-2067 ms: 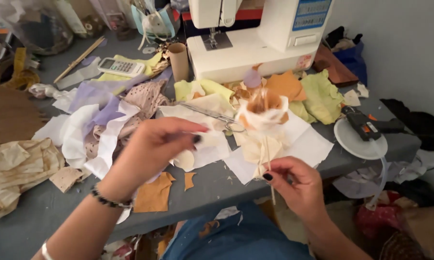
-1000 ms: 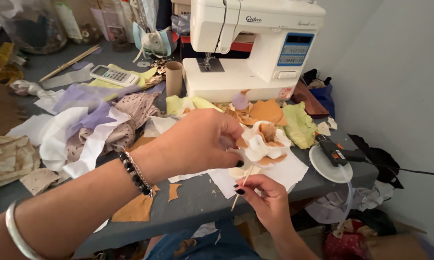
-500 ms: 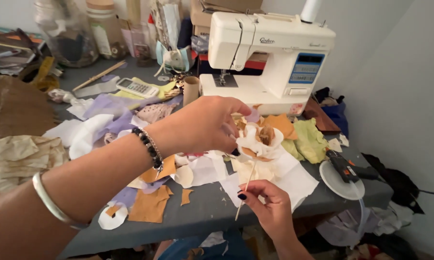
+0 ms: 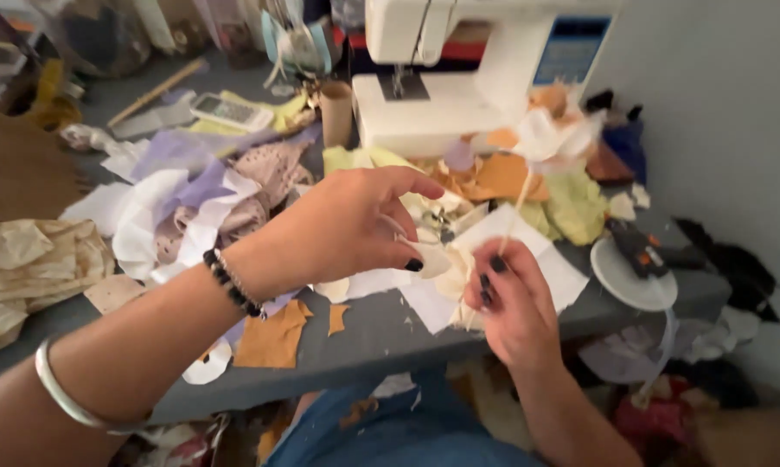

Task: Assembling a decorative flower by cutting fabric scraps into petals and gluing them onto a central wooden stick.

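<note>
Right hand [image 4: 507, 298] pinches a thin stick [image 4: 515, 212] bearing my cream fabric flower [image 4: 550, 130] at one o'clock; left hand [image 4: 351, 225] hovers half-open over scraps [image 4: 273, 333], sewing machine [image 4: 459, 69] crowding twelve.

Single head-worn view, looking down, close over cluttered table [image 4: 381, 333], hands near

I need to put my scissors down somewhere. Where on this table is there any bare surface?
Bare grey table shows along the front edge, between the orange scrap and the white sheets under the right hand. Another bare strip lies at the back left around the wooden stick. The middle is crowded with fabric scraps, up to the sewing machine.
</note>
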